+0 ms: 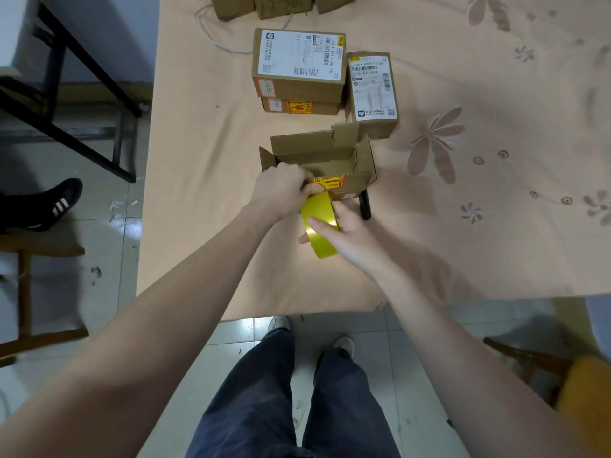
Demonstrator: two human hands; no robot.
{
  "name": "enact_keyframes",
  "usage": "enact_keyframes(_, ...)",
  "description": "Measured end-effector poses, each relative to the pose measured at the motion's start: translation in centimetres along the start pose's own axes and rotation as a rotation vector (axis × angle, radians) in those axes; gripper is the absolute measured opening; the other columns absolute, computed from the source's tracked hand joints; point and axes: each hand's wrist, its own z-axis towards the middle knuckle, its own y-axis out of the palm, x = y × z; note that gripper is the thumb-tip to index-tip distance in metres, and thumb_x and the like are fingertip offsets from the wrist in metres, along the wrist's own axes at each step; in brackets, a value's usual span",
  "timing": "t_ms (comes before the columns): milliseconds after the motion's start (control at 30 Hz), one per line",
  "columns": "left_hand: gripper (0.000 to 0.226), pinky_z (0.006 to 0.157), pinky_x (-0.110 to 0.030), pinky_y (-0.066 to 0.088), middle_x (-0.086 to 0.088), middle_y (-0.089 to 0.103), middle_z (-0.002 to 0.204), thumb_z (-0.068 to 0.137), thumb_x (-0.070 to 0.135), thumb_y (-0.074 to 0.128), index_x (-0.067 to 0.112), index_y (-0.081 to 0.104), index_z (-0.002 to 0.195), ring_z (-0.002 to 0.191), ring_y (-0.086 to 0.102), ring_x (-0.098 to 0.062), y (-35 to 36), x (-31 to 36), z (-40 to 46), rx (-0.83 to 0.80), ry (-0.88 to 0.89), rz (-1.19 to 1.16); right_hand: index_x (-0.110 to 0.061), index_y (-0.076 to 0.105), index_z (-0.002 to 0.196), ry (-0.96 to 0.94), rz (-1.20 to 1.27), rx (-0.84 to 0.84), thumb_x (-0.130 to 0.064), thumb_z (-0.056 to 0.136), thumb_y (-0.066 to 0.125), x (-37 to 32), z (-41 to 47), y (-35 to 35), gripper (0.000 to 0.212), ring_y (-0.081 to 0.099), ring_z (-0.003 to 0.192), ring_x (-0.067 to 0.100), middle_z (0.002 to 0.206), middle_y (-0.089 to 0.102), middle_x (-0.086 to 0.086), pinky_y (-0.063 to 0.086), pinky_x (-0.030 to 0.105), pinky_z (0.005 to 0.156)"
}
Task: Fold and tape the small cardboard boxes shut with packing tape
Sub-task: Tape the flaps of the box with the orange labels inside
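Holding the roll of yellow packing tape (320, 228) in my right hand (347, 231), I have my fingers wrapped around its outer face and my thumb on the near side, so the roll stands on edge just in front of the open cardboard box (319, 160). My left hand (282, 190) is curled at the near wall of that box, fingertips pinching at the top of the roll where it meets the red and yellow sticker (330, 183); whether I hold the loose tape end or the cardboard edge I cannot tell. That box sits on the peach floral tablecloth (463, 226), its flaps standing up and its inside visible. A black cylindrical object (364, 206) lies touching its near right corner. Farther from me are two closed boxes stacked one on the other (297, 71), the upper one bearing a white shipping label, and just beside them to the right a narrower labelled box (373, 90). More cardboard boxes (261, 6) sit at the far edge. My dark trousers (281, 408) and shoes show below the table edge.
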Motion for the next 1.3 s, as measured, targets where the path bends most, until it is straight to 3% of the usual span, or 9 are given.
enact_keyframes(100, 0.027, 0.066, -0.033, 0.034, -0.012, 0.067, 0.098, 0.096, 0.04, 0.048, 0.02, 0.066, 0.101, 0.093, 0.059, -0.038, 0.4, 0.4, -0.1, 0.044, -0.01, 0.005, -0.009, 0.058, 0.105, -0.041, -0.048, 0.094, -0.019, 0.096, 0.055, -0.3, -0.4, 0.2, 0.014, 0.069, 0.07, 0.012, 0.088, 0.07, 0.01, 0.048, 0.018, 0.061)
enact_keyframes(300, 0.026, 0.066, -0.033, 0.035, -0.013, 0.067, 0.089, 0.096, 0.039, 0.048, 0.018, 0.056, 0.081, 0.089, 0.059, -0.036, 0.3, 0.6, -1.0, 0.091, -0.011, -0.122, -0.008, 0.066, 0.092, 0.118, 0.039, 0.189, -0.027, 0.092, 0.057, -1.1, 0.9, 1.1, 0.021, 0.068, 0.087, 0.034, 0.094, 0.07, 0.023, 0.053, 0.041, 0.08)
enact_keyframes(500, 0.029, 0.076, -0.034, 0.038, -0.012, 0.067, 0.096, 0.096, 0.036, 0.05, 0.009, 0.059, 0.097, 0.095, 0.059, -0.033, -0.5, -0.5, -1.2, -0.141, 0.108, -0.107, -0.011, 0.06, 0.104, 0.17, 0.104, 0.178, -0.025, 0.093, 0.056, -1.0, 1.6, 1.9, 0.018, 0.07, 0.074, 0.03, 0.085, 0.072, 0.018, 0.056, 0.045, 0.08)
enact_keyframes(667, 0.011, 0.08, -0.032, 0.027, -0.008, 0.069, 0.1, 0.093, 0.023, 0.053, 0.015, 0.06, 0.094, 0.097, 0.058, -0.033, 1.0, -0.1, -2.1, 0.054, 0.059, -0.026, -0.014, 0.064, 0.092, 0.211, 0.079, 0.188, -0.029, 0.092, 0.057, 0.3, 1.1, 2.5, 0.017, 0.068, 0.087, 0.035, 0.086, 0.072, 0.018, 0.054, 0.048, 0.087)
enact_keyframes(867, 0.018, 0.076, -0.032, 0.026, -0.007, 0.068, 0.094, 0.093, 0.025, 0.052, 0.02, 0.045, 0.077, 0.091, 0.057, -0.035, 1.0, 0.1, -1.8, 0.225, 0.039, -0.085, -0.013, 0.061, 0.099, 0.262, 0.194, 0.236, -0.029, 0.094, 0.057, 1.0, 1.1, 2.4, 0.018, 0.059, 0.039, 0.01, 0.057, 0.066, 0.005, 0.047, 0.016, 0.044)
enact_keyframes(1000, 0.025, 0.088, -0.038, 0.029, -0.008, 0.058, 0.11, 0.1, 0.028, 0.037, 0.012, 0.054, 0.107, 0.107, 0.05, -0.028, 0.6, -0.3, -1.0, 0.093, 0.044, -0.023, -0.006, 0.066, 0.103, 0.24, 0.159, 0.271, -0.044, 0.09, 0.059, 0.8, 1.6, 2.5, 0.04, 0.07, 0.082, 0.028, 0.094, 0.071, 0.02, 0.057, 0.035, 0.077)
enact_keyframes(1100, 0.033, 0.089, -0.04, 0.032, -0.009, 0.049, 0.119, 0.092, 0.022, 0.047, 0.014, 0.05, 0.123, 0.111, 0.044, -0.028, 0.6, 0.0, -1.6, 0.212, 0.042, 0.074, -0.005, 0.059, 0.12, 0.265, 0.176, 0.248, -0.052, 0.089, 0.056, 0.7, 1.8, 2.1, 0.056, 0.059, 0.112, 0.035, 0.117, 0.063, 0.019, 0.046, 0.046, 0.099)
enact_keyframes(1200, 0.019, 0.07, -0.036, 0.029, -0.01, 0.056, 0.105, 0.085, 0.022, 0.054, 0.015, 0.053, 0.102, 0.097, 0.05, -0.032, 0.2, 0.4, -3.0, 0.429, -0.128, 0.105, -0.011, 0.055, 0.125, 0.285, 0.22, 0.226, -0.048, 0.092, 0.053, 0.7, 2.0, 1.1, 0.049, 0.06, 0.108, 0.026, 0.119, 0.062, 0.009, 0.049, 0.034, 0.087)
enact_keyframes(1300, 0.017, 0.06, -0.032, 0.03, -0.011, 0.066, 0.089, 0.093, 0.031, 0.047, 0.019, 0.052, 0.103, 0.08, 0.058, -0.038, 1.1, 0.6, -4.5, 0.342, -0.252, -0.008, -0.02, 0.058, 0.11, 0.238, 0.212, 0.18, -0.036, 0.096, 0.051, 0.8, 2.3, 0.0, 0.022, 0.061, 0.092, 0.022, 0.102, 0.063, 0.004, 0.046, 0.026, 0.065)
